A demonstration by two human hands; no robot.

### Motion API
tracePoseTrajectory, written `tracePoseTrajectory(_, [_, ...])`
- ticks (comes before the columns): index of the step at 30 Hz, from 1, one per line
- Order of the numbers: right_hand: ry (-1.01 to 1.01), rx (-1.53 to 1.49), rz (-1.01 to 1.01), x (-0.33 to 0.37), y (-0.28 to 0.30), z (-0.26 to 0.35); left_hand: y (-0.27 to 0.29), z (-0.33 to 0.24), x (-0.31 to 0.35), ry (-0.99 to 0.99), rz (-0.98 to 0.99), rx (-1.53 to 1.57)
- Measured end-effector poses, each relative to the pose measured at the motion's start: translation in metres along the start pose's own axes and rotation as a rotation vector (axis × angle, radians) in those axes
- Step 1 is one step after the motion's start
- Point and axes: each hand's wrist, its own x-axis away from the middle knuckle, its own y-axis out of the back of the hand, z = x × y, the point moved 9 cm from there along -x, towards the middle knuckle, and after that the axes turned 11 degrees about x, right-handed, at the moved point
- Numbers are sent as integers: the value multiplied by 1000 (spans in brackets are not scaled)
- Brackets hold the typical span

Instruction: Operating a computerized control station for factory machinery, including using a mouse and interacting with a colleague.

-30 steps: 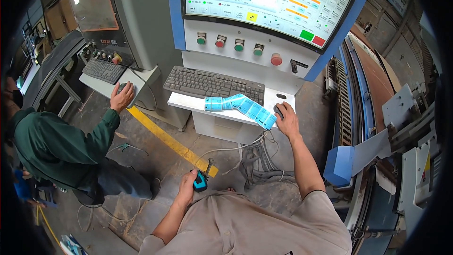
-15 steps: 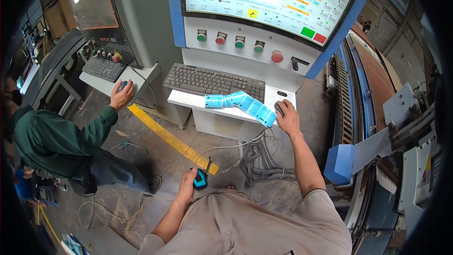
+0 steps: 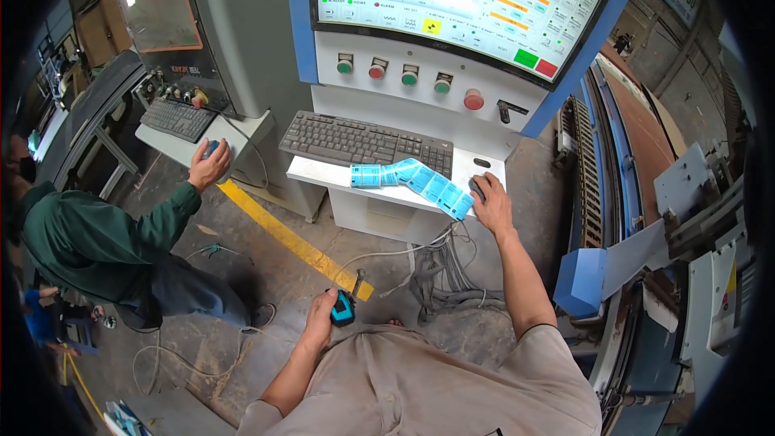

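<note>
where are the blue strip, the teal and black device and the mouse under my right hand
Blue strip [image 3: 428, 183], head view: its middle
Teal and black device [image 3: 342, 308], head view: teal casing
Mouse [image 3: 476, 186], head view: uncovered left side

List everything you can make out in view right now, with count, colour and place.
Screen: one, multicoloured, top centre
Round buttons: five, three green, two red, below screen
Shelf: one, white, under buttons
Keyboard: one, dark grey, on shelf
Printed strip: one, light blue, on shelf
Mouse: one, dark, under right hand
Handheld tool: one, turquoise and black, in left hand
Cables: several, grey, below shelf
Floor stripe: one, yellow, left of shelf
Second keyboard: one, dark, upper left
Co-worker: one, green top, left
Machinery: blue and grey, right
Left hand: one, bare, lower centre
Right hand: one, bare, at shelf's right end
</note>
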Motion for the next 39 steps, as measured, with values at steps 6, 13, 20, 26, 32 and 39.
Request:
tracePoseTrajectory(6, [3, 3, 2, 0, -1, -2, -8, -6, 1, -5, 28, 10])
tracePoseTrajectory(13, [15, 13, -5, 0, -1, -1, -6, -7, 1, -18, 15, 8])
tracePoseTrajectory(20, [5, 9, -15, 1, 2, 1, -11, -14, 5, -39, 11, -2])
tracePoseTrajectory(26, [-16, -10, 12, 1, -1, -2, -6, -10, 2, -41, 2, -3])
tracePoseTrajectory(32, [-30, -9, 12, -2, -2, -3, -5, -9, 0, -51, 0, -4])
tracePoseTrajectory(39, [-55, -13, 15, -3, -3, -6, -13, -15, 0, -45, 15, -11])
